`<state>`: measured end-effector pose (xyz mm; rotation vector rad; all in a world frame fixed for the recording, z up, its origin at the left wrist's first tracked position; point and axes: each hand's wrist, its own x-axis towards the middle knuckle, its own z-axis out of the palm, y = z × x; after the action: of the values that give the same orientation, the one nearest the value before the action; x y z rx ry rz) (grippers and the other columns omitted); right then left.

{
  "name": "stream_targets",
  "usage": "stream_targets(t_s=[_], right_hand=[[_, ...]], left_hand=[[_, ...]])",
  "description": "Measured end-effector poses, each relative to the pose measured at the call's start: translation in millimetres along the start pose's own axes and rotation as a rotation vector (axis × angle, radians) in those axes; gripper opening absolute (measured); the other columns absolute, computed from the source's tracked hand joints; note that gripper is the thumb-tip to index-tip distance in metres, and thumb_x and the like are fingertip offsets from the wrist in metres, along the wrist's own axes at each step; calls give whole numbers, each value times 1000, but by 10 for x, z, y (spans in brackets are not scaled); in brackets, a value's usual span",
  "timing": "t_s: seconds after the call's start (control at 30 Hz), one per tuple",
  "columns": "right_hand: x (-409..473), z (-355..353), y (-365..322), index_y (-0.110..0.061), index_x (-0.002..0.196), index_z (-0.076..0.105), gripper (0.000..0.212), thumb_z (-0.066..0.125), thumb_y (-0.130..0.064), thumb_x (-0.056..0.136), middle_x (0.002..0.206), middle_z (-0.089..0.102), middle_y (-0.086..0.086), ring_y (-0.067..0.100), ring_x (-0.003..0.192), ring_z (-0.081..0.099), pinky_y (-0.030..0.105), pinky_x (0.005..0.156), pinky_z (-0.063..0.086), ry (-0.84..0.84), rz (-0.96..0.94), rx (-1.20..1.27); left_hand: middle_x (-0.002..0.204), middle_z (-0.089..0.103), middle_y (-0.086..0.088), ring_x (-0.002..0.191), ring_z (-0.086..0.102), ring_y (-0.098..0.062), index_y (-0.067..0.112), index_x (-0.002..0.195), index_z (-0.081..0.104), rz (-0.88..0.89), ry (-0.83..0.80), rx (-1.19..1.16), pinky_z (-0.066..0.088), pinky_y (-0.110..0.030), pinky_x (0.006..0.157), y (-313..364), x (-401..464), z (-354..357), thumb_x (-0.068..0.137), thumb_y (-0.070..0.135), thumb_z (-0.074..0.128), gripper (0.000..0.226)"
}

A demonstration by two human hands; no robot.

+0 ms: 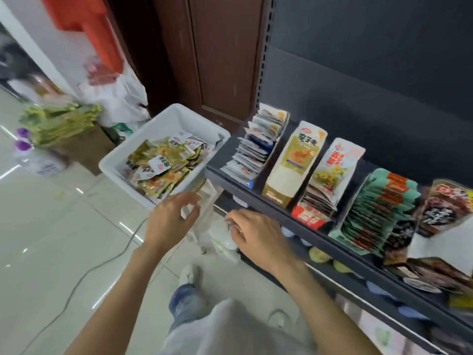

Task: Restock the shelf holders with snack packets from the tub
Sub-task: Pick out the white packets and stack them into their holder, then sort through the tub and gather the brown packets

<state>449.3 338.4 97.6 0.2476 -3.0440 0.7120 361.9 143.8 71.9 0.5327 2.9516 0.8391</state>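
Head view: I see a white tub sitting at the left end of the dark shelf, part-filled with loose gold and white packets. On the shelf stand tilted holders in a row: a leftmost one packed with white packets, next a gold-and-white holder, then a white and red one, a green-packet row, and dark packets at the far right.

My left hand hovers just below the tub's near corner, fingers loosely curled; motion blur keeps me from telling whether it grips anything. My right hand is beside it, near the shelf's front edge, fingers bent downward over something pale and blurred; I cannot tell if it holds it. The two hands are close but apart.

Below them lie the glossy floor, a cable across it, and my jeans and shoe. Beyond the tub, a stack of green packets rests on a cardboard box, with a white plastic bag by the brown door.
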Motion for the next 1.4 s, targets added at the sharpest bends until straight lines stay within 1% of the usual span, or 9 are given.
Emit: stream_targets(t_s=[0.23,0.57,0.73,0.9,1.0,1.1,1.17,1.23,1.4], right_hand=[[1253,973,-414,-21,105,62,17,52,-18,92,107,64,-8,15,97,61,27,75,45,-97,250,232],[2615,1416,-369,-19,123,56,31,53,-11,93,127,56,-3,17,117,51,28,92,41,-152,368,188],[3199,1666,-177,-18,140,41,50,54,-10,93,149,38,0,19,138,33,25,111,19,-200,313,82],[3506,1898,-25,-20,146,32,62,53,-3,90,159,14,1,18,147,6,27,112,-10,-314,199,-67],[3466,1929,35,-22,145,33,63,58,-9,89,159,17,1,20,146,12,35,119,7,-383,180,-84],[3408,1895,22,-25,143,34,66,66,-28,86,149,32,8,28,137,27,44,108,35,-479,167,-195],[3398,1869,-12,-26,144,31,75,69,-43,81,143,36,13,34,134,30,47,108,33,-541,159,-283],[3381,1850,-47,-24,145,30,80,68,-48,79,142,36,15,37,134,28,47,112,27,-545,122,-374],[3194,1900,-169,-13,146,29,73,66,-28,85,151,25,15,33,140,20,46,113,26,-561,17,-356]], left_hand=[[106,69,5,96,64,-18,22,108,66,-298,-142,-166,47,-31,82,-1597,867,-297,90,19,60,20],[131,54,-7,117,53,-23,16,128,52,-335,-257,-127,47,-42,94,-2344,1771,-8,91,30,60,41],[135,49,-8,120,49,-24,17,134,48,-342,-273,-93,45,-40,94,-2482,1985,184,92,36,57,47],[130,53,-11,117,51,-27,11,128,53,-204,-229,-129,42,-39,96,-2541,2310,265,93,28,56,40],[124,57,-13,110,54,-30,8,124,54,-161,-274,-132,44,-38,90,-2483,2612,338,93,26,55,36],[125,55,-13,110,54,-31,10,125,53,-177,-375,-37,47,-41,90,-2398,2822,441,91,35,57,43],[128,54,-11,110,57,-31,14,128,51,-202,-416,13,49,-40,89,-2365,2880,496,85,37,67,52],[114,64,-11,90,62,-26,14,123,53,-228,-421,-16,49,-33,72,-2344,2900,504,80,29,73,49],[102,66,-12,69,56,-21,14,126,55,-180,-309,-93,40,-27,60,-2469,2844,361,82,14,68,46]])
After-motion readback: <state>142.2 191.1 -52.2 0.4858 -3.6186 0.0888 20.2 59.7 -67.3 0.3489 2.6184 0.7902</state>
